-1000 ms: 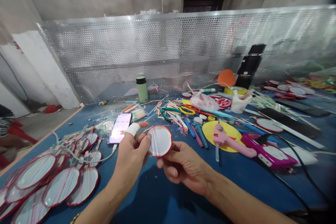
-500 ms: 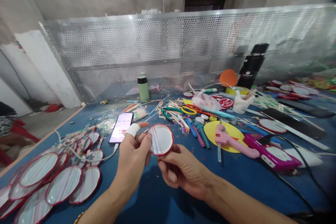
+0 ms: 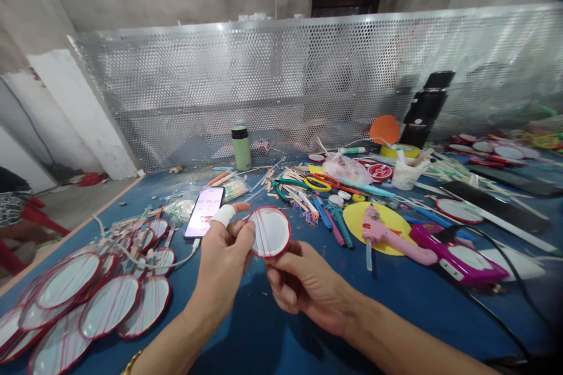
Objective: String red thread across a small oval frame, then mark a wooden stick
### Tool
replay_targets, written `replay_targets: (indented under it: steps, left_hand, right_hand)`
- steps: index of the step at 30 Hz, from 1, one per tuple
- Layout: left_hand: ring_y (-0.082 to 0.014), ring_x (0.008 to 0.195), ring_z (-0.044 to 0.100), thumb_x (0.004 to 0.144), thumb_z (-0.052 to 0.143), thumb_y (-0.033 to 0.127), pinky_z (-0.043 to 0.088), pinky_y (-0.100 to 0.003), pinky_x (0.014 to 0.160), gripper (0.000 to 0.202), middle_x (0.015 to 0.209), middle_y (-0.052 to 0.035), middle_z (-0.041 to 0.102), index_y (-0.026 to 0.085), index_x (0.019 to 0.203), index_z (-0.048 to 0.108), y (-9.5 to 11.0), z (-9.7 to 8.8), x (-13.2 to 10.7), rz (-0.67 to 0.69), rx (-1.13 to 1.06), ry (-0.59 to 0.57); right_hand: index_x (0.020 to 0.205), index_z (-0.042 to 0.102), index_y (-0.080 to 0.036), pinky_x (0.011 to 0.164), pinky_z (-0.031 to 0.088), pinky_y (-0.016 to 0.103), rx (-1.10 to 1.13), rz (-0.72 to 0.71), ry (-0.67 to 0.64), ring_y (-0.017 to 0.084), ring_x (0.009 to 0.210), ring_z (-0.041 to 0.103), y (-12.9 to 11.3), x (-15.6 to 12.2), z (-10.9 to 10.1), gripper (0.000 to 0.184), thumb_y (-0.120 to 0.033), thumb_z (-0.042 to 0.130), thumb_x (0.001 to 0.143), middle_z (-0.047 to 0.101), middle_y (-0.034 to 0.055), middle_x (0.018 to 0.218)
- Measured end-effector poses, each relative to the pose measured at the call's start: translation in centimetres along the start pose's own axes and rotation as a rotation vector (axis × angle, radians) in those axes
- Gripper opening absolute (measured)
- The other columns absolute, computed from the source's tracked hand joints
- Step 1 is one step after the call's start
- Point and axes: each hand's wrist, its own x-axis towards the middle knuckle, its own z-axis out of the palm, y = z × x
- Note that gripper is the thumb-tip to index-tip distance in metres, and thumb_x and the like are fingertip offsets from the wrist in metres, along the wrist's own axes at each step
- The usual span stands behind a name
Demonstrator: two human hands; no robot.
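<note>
The left hand (image 3: pixel 222 252) and the right hand (image 3: pixel 308 281) pinch between closed fingers a small round white disc (image 3: pixel 276 231), red-rimmed, with slanting pinkish lines, above the blue tabletop (image 3: pixel 248 328), well inside its left edge.

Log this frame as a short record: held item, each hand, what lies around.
Held item: white disc, red rim, thin stripes
Left hand: pinches its left edge; white wrap on one finger
Right hand: at its lower edge
Left side: similar discs, lit phone
Right side: pink glue gun partly over yellow disc
Behind: green bottle, perforated panel
</note>
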Motion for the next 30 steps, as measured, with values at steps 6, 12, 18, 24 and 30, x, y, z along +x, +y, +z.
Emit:
replay_targets:
  steps: [6,12,18,24,30]
  left_hand:
    - [-0.0049,0.039,0.032,0.086,0.064,0.03,0.027,-0.014,0.036,0.048,0.055,0.0137,0.035,0.016,0.13,0.052,0.2,0.1,0.0,0.004,0.026,-0.014]
    - [-0.0049,0.039,0.029,0.085,0.062,0.031,0.024,-0.015,0.037,0.05,0.054,0.0144,0.032,0.014,0.131,0.05,0.1,0.0,0.1,-0.003,0.066,-0.031]
    - [-0.0064,0.041,0.029,0.087,0.06,0.033,0.024,-0.018,0.039,0.049,0.056,0.0144,0.03,0.015,0.131,0.048,-0.5,-0.2,0.5,-0.034,0.121,-0.138]
    - [-0.01,0.051,0.033,0.09,0.056,0.03,0.03,-0.02,0.048,0.045,0.059,0.0123,0.03,0.015,0.132,0.048,-1.0,-0.2,0.0,0.1,0.284,-0.186]
    - [-0.012,0.054,0.035,0.091,0.054,0.029,0.031,-0.022,0.051,0.042,0.062,0.0111,0.029,0.016,0.131,0.049,-1.2,-0.1,-0.3,0.122,0.358,-0.266]
  right_hand:
    - [0.068,0.06,-0.015,0.034,0.03,0.019,-0.008,-0.027,0.01,0.003,0.033,0.041,0.2,0.0,-0.2,0.031,-0.035,0.083,0.068,0.058,-0.005,0.05]
    - [0.074,0.059,-0.018,0.035,0.026,0.019,-0.132,-0.132,0.179,0.004,0.036,0.041,-0.1,0.0,-0.6,0.035,-0.048,0.077,0.074,0.055,-0.0058,0.054]
    - [0.082,0.059,-0.021,0.046,0.036,0.023,-0.354,-0.384,0.316,0.01,0.051,0.045,-1.4,-0.6,-1.2,0.04,-0.059,0.055,0.091,0.052,-0.0034,0.06]
    - [0.095,0.068,-0.019,0.058,0.042,0.025,-0.67,-0.471,0.331,0.013,0.065,0.054,-2.9,-0.6,-2.0,0.034,-0.051,0.059,0.09,0.064,0.0009,0.076]
    - [0.103,0.073,-0.019,0.073,0.049,0.029,-0.93,-0.542,0.274,0.017,0.081,0.064,-4.2,-0.5,-2.7,0.028,-0.037,0.055,0.092,0.073,0.0038,0.09]
